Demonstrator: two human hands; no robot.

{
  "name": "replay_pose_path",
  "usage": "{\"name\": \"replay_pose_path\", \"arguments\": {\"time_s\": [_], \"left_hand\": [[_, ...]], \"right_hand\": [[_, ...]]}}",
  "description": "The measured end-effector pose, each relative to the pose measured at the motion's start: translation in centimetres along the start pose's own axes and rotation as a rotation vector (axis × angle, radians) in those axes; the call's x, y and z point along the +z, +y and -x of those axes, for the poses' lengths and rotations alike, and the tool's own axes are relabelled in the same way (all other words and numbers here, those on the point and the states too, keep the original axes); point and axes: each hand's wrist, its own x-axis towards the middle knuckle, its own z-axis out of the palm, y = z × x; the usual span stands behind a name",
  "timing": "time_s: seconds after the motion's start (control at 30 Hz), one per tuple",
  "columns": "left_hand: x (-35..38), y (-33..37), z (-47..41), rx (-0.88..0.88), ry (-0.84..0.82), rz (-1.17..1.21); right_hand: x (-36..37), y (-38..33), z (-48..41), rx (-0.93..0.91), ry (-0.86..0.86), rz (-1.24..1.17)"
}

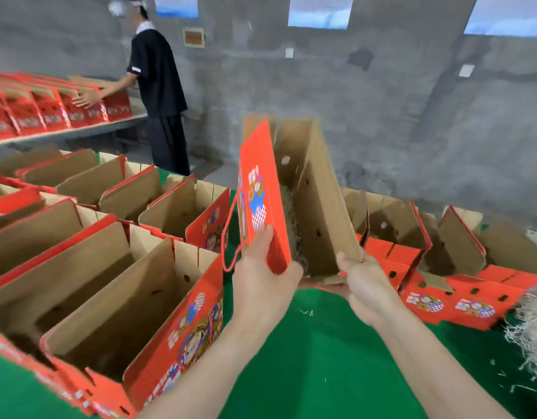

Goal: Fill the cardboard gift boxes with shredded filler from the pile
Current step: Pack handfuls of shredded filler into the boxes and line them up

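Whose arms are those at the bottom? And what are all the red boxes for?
The camera sits on a person's head, so you see their own two arms, as if you were them. The left hand and right hand grip one red box, tilted, with some shredded filler inside. Below is a green table. Rows of open boxes stand on the left, waiting for filler. The pale filler pile shows at the right edge. Another person works farther back.
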Motion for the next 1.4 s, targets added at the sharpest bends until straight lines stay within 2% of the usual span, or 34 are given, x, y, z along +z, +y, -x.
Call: {"name": "replay_pose_path", "arguments": {"time_s": [0.07,0.2,0.3,0.47,0.63,0.8,0.9,0.97,1.07,1.13,1.17,1.27,1.4], "left_hand": [[-1.3,0.3,-4.0,0.072,0.011,0.007],[-2.9,-1.2,-12.7,0.149,0.020,0.008],[-3.1,-3.6,-18.7,0.143,-0.003,-0.002],[-2.3,-7.7,-26.6,0.067,-0.099,0.165],[-0.7,-11.1,-29.8,-0.035,-0.207,0.216],[0.5,-14.2,-31.4,-0.059,-0.178,0.211],[1.0,-16.2,-32.0,-0.146,-0.150,0.189],[1.3,-17.5,-32.1,-0.185,-0.207,0.122],[2.3,-20.2,-31.5,-0.304,-0.436,-0.047],[2.8,-22.0,-30.8,-0.355,-0.514,-0.143],[2.8,-22.5,-30.6,-0.343,-0.536,-0.199],[2.4,-23.3,-30.1,-0.270,-0.564,-0.312],[1.2,-24.3,-29.1,-0.134,-0.567,-0.414]], "right_hand": [[2.7,-1.6,-2.5,-0.032,0.014,-0.064],[7.7,-3.1,-8.6,0.022,-0.036,-0.259],[10.8,-3.1,-13.1,0.044,-0.031,-0.324],[13.8,-2.5,-19.2,0.120,0.076,-0.438],[13.7,-1.1,-22.4,0.071,0.113,-0.342],[14.9,1.2,-24.1,0.067,0.172,-0.211],[16.0,2.4,-24.8,0.112,0.170,-0.151],[16.5,3.4,-25.3,0.099,0.121,-0.003],[16.5,5.8,-25.9,-0.056,0.110,0.543],[16.2,8.1,-26.0,-0.215,-0.001,0.879],[16.2,9.1,-26.0,-0.233,-0.098,1.000],[16.2,10.6,-26.2,-0.135,-0.271,1.189],[17.0,10.3,-26.7,-0.107,-0.188,1.281]]}}
